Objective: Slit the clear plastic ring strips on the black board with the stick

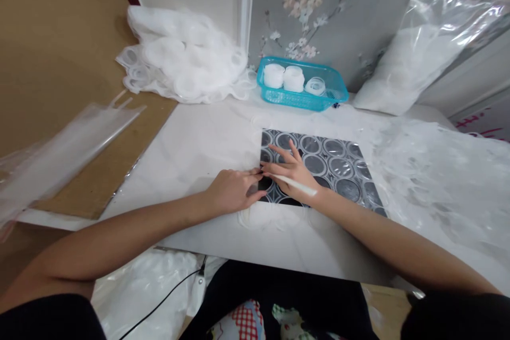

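My right hand point(292, 172) grips a slim white stick-like tool point(297, 186), which slants back toward the wrist; its tip is hidden by the fingers. Two or more of its fingers stretch out over a dark sheet patterned with rings point(345, 167). At the sheet's left edge, my left hand point(233, 189) rests with its fingertips against those of my right hand. Its thumb is spread from the fingers and touches the sheet. A clear film with round outlines appears to lie over the dark sheet. Whatever lies under the meeting fingertips is hidden.
Behind the sheet stands a blue basket point(303, 102) holding stacks of white rings point(294, 79). White ring-cut film is heaped at the back left point(183, 58) and right point(442, 175). A filled clear bag point(418, 53) leans at the wall. Plastic sleeves point(71, 154) lie left.
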The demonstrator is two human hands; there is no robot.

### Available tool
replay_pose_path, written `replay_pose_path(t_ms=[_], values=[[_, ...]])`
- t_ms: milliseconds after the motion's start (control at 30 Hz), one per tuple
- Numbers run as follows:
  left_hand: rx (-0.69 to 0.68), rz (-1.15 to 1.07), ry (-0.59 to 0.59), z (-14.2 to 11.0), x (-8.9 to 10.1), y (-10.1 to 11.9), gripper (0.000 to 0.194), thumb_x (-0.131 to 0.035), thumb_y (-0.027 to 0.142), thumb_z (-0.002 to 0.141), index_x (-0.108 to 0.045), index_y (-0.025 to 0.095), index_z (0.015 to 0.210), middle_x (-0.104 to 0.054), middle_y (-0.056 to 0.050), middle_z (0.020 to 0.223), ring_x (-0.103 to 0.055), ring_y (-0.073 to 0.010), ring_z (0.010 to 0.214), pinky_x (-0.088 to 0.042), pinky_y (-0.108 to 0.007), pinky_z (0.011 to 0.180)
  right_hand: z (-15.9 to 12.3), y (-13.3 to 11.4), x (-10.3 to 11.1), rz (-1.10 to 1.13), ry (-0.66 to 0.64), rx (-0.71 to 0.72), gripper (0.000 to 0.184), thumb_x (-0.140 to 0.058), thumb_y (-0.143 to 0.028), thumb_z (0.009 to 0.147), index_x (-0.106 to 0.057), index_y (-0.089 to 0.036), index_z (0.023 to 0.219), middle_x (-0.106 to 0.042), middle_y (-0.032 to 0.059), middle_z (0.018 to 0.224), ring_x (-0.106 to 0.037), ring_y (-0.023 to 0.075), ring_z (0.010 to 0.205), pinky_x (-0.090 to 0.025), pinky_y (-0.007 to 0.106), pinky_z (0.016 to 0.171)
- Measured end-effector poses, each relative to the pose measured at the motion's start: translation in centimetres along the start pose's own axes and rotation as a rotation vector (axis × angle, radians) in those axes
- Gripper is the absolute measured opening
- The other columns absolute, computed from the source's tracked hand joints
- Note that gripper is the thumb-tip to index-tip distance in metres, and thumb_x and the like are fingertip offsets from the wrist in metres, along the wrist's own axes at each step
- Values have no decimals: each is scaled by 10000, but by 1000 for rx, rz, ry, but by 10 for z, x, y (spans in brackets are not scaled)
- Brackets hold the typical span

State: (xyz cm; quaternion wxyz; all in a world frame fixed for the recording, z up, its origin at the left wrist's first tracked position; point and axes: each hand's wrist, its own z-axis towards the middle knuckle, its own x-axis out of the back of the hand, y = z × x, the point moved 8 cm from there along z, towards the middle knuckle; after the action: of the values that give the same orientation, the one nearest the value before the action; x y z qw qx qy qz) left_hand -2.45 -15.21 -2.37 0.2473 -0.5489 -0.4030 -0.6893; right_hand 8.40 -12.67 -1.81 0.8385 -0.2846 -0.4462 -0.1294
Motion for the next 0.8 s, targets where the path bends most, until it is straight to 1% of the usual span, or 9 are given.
replay_pose_path(t_ms=[67, 100, 133, 233, 300, 367, 500, 667, 800], values=[[37, -30, -31, 1, 0, -2, 389, -591, 455, 875, -664, 221, 1176, -651, -29, 1275, -705, -243, 969, -559, -327, 707, 11, 8, 6, -88, 18, 43, 193, -496, -186, 951, -667, -274, 944, -741, 2, 987, -466, 300, 1314, -47, 665, 1157], [55, -43, -37, 2, 1, -4, 375, -598, 452, 870, -677, 224, 1157, -655, -24, 1267, -709, -245, 956, -561, -336, 723, 21, 20, 15, -114, 77, 5, 191, -496, -188, 950, -666, -268, 921, -737, 9, 968, -502, 294, 1272, -70, 659, 1155], [68, -58, -40, 1, 1, -6, 358, -603, 447, 867, -689, 228, 1137, -658, -18, 1261, -712, -244, 952, -562, -342, 742, 31, 36, 28, -126, 158, -63, 198, -486, -193, 953, -665, -258, 900, -730, 20, 948, -537, 287, 1221, -120, 649, 1146], [74, -111, -14, -1, 2, -10, 314, -610, 437, 867, -714, 236, 1084, -669, -8, 1239, -711, -233, 966, -565, -344, 784, 41, 82, 80, -60, 552, -357, 271, -420, -249, 985, -645, -208, 840, -701, 74, 926, -627, 246, 1006, -399, 536, 1006], [22, -134, 39, -3, 5, -9, 302, -595, 436, 882, -721, 227, 1060, -690, -12, 1203, -708, -217, 983, -570, -328, 779, 33, 87, 96, 25, 628, -392, 263, -446, -297, 980, -646, -203, 837, -691, 78, 932, -638, 229, 942, -479, 456, 901], [-62, -122, 134, -3, 14, -3, 302, -564, 437, 906, -729, 213, 1024, -717, -16, 1149, -711, -195, 970, -572, -301, 752, 16, 74, 93, 94, 546, -352, 228, -499, -320, 956, -662, -212, 840, -694, 64, 928, -637, 229, 955, -496, 422, 873], [-218, 25, 292, 4, 30, 16, 361, -531, 476, 924, -721, 190, 1038, -716, -40, 1155, -710, -197, 918, -565, -301, 704, -30, 52, 60, 239, 326, -402, 208, -540, -335, 932, -689, -227, 835, -714, 50, 876, -654, 234, 933, -511, 402, 855], [-396, 189, 176, 28, 15, 35, 491, -485, 534, 935, -675, 145, 1164, -622, -126, 1304, -598, -292, 1152, -510, -429, 917, -46, 53, 37, 412, 285, -463, 230, -565, -403, 917, -698, -229, 849, -720, 54, 882, -672, 228, 868, -534, 363, 771], [-378, 187, 144, 35, -1, 28, 497, -450, 528, 952, -661, 151, 1198, -599, -135, 1331, -551, -306, 1221, -482, -449, 963, -38, 52, 36, 394, 257, -414, 228, -564, -394, 922, -699, -239, 824, -721, 52, 872, -661, 243, 930, -510, 404, 862]])
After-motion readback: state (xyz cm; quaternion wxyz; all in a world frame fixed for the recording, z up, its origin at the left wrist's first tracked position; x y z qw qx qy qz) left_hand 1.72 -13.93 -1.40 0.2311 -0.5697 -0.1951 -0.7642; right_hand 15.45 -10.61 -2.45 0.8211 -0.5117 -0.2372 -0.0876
